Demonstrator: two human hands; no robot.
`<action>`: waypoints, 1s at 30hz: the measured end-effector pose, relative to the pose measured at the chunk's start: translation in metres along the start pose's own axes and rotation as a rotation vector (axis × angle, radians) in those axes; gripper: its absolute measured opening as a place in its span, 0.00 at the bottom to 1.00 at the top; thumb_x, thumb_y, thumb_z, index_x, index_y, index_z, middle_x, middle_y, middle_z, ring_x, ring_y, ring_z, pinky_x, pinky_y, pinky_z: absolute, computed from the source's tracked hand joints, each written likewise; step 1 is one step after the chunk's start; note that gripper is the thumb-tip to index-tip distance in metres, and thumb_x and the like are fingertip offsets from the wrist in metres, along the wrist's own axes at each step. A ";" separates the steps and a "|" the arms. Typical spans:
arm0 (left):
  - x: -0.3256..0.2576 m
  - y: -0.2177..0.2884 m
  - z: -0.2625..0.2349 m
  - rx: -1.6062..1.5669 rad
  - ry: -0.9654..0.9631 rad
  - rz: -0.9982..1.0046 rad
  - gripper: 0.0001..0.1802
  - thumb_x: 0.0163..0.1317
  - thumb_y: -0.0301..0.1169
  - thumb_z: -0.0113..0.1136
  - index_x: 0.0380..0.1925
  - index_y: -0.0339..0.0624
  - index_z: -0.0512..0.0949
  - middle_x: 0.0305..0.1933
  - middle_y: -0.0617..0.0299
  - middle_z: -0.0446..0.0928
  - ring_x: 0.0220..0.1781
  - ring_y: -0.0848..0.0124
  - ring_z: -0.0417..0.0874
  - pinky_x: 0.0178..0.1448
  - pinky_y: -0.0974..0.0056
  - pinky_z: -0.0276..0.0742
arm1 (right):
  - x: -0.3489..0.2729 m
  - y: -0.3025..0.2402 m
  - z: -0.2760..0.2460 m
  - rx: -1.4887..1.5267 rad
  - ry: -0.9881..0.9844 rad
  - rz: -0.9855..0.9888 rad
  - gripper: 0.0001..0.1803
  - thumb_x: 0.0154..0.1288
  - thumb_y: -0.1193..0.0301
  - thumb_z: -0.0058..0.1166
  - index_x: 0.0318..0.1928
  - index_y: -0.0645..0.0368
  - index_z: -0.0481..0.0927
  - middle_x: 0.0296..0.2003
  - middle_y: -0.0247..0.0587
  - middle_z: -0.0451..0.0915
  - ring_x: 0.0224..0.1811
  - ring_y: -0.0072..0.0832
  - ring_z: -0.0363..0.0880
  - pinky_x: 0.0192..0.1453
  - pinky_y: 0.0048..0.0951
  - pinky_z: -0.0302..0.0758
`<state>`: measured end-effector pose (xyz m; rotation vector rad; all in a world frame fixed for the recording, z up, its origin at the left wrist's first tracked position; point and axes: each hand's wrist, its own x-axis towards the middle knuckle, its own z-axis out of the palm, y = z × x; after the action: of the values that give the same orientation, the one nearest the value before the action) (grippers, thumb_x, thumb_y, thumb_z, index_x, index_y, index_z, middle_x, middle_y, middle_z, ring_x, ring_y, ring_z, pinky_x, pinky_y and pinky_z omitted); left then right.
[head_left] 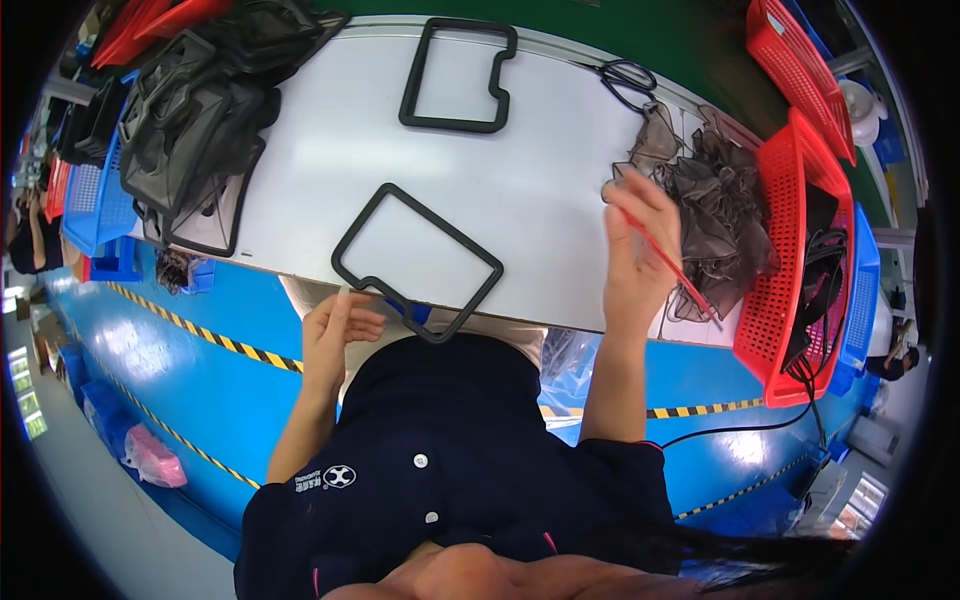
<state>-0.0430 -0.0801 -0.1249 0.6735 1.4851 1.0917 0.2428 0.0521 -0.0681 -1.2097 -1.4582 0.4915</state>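
A black rubber gasket frame (pixel 417 257) lies on the white table (pixel 560 190), its near corner hanging over the front edge. My left hand (pixel 335 330) touches that frame's near left edge with thumb and fingers. My right hand (pixel 638 255) is at the table's right side, holding a thin red stick (pixel 672 268) that points toward a heap of grey mesh pieces (pixel 715 205). Its fingertips rest against the mesh. A second black gasket frame (pixel 458 75) lies farther back on the table.
A pile of black frames and mesh (pixel 195 110) fills the back left. Red baskets (pixel 800 260) stand at the right, blue crates (pixel 95 200) at the left. Black scissors (pixel 628 78) lie near the far edge. The floor below is blue with striped tape.
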 end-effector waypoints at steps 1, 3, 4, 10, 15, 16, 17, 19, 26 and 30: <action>0.004 -0.001 0.002 -0.117 -0.010 -0.004 0.24 0.69 0.44 0.46 0.39 0.29 0.76 0.32 0.49 0.81 0.30 0.69 0.83 0.35 0.70 0.79 | -0.005 -0.006 0.011 0.247 -0.221 0.172 0.07 0.57 0.77 0.57 0.38 0.59 0.83 0.47 0.45 0.76 0.51 0.33 0.74 0.56 0.30 0.69; 0.002 0.003 0.004 -0.086 -0.009 -0.082 0.26 0.70 0.47 0.42 0.38 0.29 0.75 0.32 0.47 0.81 0.30 0.66 0.84 0.35 0.68 0.81 | -0.016 -0.026 0.039 0.526 -0.635 0.303 0.06 0.60 0.76 0.54 0.37 0.60 0.82 0.44 0.44 0.78 0.52 0.33 0.75 0.57 0.31 0.68; 0.001 0.004 0.003 -0.071 -0.009 -0.083 0.26 0.70 0.47 0.42 0.38 0.29 0.75 0.32 0.47 0.81 0.29 0.66 0.84 0.34 0.69 0.81 | -0.019 -0.030 0.052 0.549 -0.835 0.293 0.07 0.61 0.73 0.53 0.39 0.60 0.81 0.47 0.46 0.77 0.57 0.34 0.71 0.59 0.32 0.66; 0.003 0.019 0.002 0.030 0.086 0.097 0.15 0.66 0.37 0.53 0.36 0.33 0.76 0.28 0.55 0.80 0.26 0.72 0.82 0.32 0.70 0.81 | -0.045 -0.040 0.090 0.736 -1.259 0.547 0.11 0.65 0.68 0.52 0.42 0.62 0.80 0.53 0.49 0.74 0.57 0.35 0.72 0.62 0.34 0.66; 0.016 0.055 0.018 0.049 0.093 0.255 0.13 0.66 0.36 0.53 0.37 0.34 0.75 0.29 0.57 0.80 0.26 0.75 0.81 0.30 0.73 0.79 | -0.055 -0.039 0.100 0.965 -0.872 0.566 0.09 0.64 0.72 0.52 0.42 0.63 0.79 0.46 0.41 0.78 0.45 0.27 0.77 0.53 0.28 0.72; 0.021 0.058 0.020 0.029 0.078 0.274 0.14 0.66 0.36 0.53 0.38 0.35 0.74 0.29 0.58 0.79 0.25 0.76 0.80 0.29 0.74 0.78 | -0.054 -0.041 0.100 1.017 -0.838 0.579 0.09 0.65 0.72 0.51 0.42 0.63 0.79 0.46 0.42 0.78 0.45 0.27 0.77 0.53 0.27 0.72; 0.025 0.062 0.023 0.009 0.061 0.294 0.14 0.67 0.37 0.52 0.39 0.36 0.74 0.30 0.59 0.79 0.24 0.78 0.79 0.29 0.75 0.77 | -0.054 -0.043 0.100 1.069 -0.802 0.592 0.09 0.65 0.73 0.51 0.43 0.64 0.78 0.46 0.42 0.78 0.45 0.26 0.77 0.54 0.26 0.72; 0.030 0.074 0.031 -0.100 0.018 0.289 0.14 0.67 0.38 0.53 0.40 0.36 0.74 0.31 0.58 0.80 0.28 0.75 0.81 0.29 0.74 0.76 | -0.051 -0.046 0.099 1.102 -0.747 0.577 0.09 0.67 0.74 0.49 0.44 0.64 0.78 0.46 0.41 0.78 0.45 0.25 0.77 0.52 0.25 0.73; 0.038 0.088 0.059 -0.207 -0.076 0.325 0.16 0.67 0.39 0.51 0.39 0.35 0.75 0.31 0.61 0.78 0.31 0.77 0.78 0.33 0.72 0.74 | -0.032 -0.049 0.090 1.172 -0.532 0.540 0.09 0.68 0.74 0.48 0.45 0.64 0.77 0.38 0.36 0.78 0.38 0.20 0.75 0.46 0.23 0.73; 0.040 0.092 0.072 -0.270 -0.146 0.354 0.15 0.67 0.38 0.51 0.38 0.33 0.76 0.33 0.58 0.78 0.30 0.75 0.77 0.33 0.70 0.74 | -0.024 -0.052 0.087 1.191 -0.469 0.534 0.08 0.66 0.75 0.50 0.44 0.64 0.77 0.36 0.34 0.77 0.35 0.18 0.73 0.42 0.21 0.71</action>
<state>0.0033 0.0115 -0.0563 0.8229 1.0912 1.4494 0.1397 0.0382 -0.0620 -0.4664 -0.8502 1.7878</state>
